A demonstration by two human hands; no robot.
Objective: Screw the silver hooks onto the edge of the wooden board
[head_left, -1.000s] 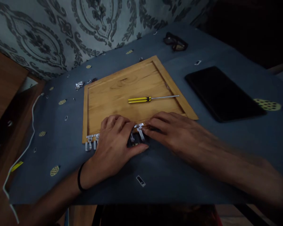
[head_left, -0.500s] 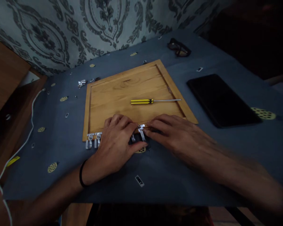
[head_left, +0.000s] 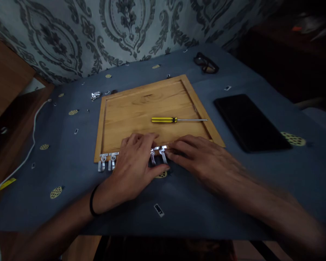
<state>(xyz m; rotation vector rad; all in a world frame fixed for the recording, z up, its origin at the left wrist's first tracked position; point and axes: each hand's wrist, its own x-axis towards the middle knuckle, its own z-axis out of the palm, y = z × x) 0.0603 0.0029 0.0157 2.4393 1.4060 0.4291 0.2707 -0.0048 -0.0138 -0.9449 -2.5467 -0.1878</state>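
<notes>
A wooden board [head_left: 141,105] with a raised frame lies on the table, and a yellow-and-black screwdriver [head_left: 164,120] rests on it. Silver metal hooks [head_left: 113,159] line its near edge as a hook rail. My left hand [head_left: 134,163] lies across the middle of that rail, fingers over the board's edge and thumb stretched apart; it hides some of the hooks. At the rail's right end, my right hand [head_left: 192,150] is closed, its bent fingertips against the last metal hook [head_left: 162,154]. Its thumb is hidden.
A black tablet-like slab [head_left: 251,123] lies right of the board. Dark glasses [head_left: 205,63] are at the back right. Small metal hardware [head_left: 96,95] sits beyond the board's left corner. A white cable [head_left: 34,136] runs down the left side of the blue tablecloth [head_left: 119,221].
The rightmost hook, tilted before, now sits straighter along the board's edge, level with the hook beside it. My hands have barely moved; the whole view has shifted slightly.
</notes>
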